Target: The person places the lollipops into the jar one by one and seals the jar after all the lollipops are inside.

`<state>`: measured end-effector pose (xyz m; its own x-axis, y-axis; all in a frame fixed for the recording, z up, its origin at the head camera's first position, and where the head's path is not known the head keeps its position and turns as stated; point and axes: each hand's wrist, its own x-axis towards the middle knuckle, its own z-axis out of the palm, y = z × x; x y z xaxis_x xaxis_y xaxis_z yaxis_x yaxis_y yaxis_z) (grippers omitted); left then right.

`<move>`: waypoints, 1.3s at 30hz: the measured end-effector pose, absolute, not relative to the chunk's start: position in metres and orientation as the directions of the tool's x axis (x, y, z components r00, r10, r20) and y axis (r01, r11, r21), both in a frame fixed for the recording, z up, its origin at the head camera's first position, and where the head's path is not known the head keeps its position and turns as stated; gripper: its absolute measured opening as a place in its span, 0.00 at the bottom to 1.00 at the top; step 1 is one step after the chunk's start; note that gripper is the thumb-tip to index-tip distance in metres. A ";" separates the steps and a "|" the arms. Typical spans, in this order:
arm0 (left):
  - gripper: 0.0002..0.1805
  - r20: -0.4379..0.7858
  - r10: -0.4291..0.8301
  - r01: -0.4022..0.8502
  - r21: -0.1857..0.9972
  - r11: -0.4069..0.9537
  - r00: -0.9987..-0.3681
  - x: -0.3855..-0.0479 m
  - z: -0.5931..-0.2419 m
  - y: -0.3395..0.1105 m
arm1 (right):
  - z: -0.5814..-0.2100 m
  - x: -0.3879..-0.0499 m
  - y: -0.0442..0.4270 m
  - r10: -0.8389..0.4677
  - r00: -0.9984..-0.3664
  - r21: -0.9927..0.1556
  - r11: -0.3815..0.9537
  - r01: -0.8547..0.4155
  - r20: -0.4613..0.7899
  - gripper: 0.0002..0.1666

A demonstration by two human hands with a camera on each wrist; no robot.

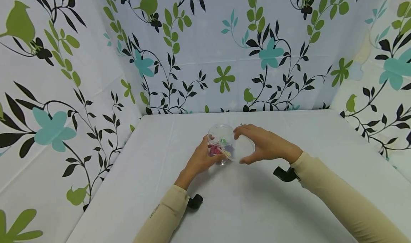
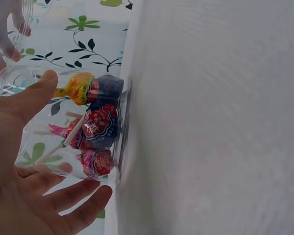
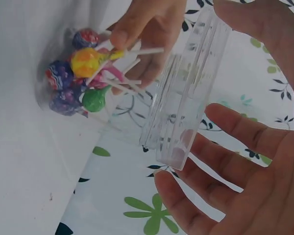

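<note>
A clear plastic jar (image 1: pixel 221 129) stands upright on the table, with several wrapped lollipops (image 2: pixel 99 125) in red, purple, yellow and green inside it. My left hand (image 1: pixel 203 158) holds the jar from its left side, thumb in front and fingers spread round the back. My right hand (image 1: pixel 268 143) grips a clear lid (image 3: pixel 198 88) by its edge, thumb on one side and fingertips on the other. The lid is tilted at the right of the jar's mouth; whether it touches the rim I cannot tell.
The white table (image 1: pixel 144 157) runs back to a patterned cloth wall (image 1: pixel 199 54) with leaves, flowers and birds. Similar cloth hangs along the left and right sides. Black wrist cameras are strapped beneath both sleeves (image 1: pixel 167 211).
</note>
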<state>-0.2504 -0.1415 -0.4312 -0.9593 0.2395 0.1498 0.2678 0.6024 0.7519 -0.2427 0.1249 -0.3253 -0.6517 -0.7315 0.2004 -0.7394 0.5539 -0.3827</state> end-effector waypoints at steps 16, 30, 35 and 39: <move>0.54 0.082 0.497 0.348 0.811 0.470 -0.864 -0.252 -0.430 -0.144 | -0.323 -0.288 0.108 -0.815 -0.566 -0.472 0.453 -0.756 0.125 0.37; 0.54 0.093 0.513 0.368 0.803 0.468 -0.853 -0.252 -0.431 -0.145 | -0.323 -0.300 0.112 -0.854 -0.520 -0.594 0.427 -0.682 -0.017 0.37; 0.54 0.099 0.523 0.376 0.807 0.455 -0.846 -0.254 -0.432 -0.144 | -0.321 -0.303 0.110 -0.862 -0.503 -0.577 0.440 -0.688 -0.057 0.48; 0.56 0.086 0.512 0.358 0.811 0.462 -0.855 -0.253 -0.432 -0.144 | -0.318 -0.304 0.107 -0.867 -0.490 -0.578 0.444 -0.685 -0.085 0.51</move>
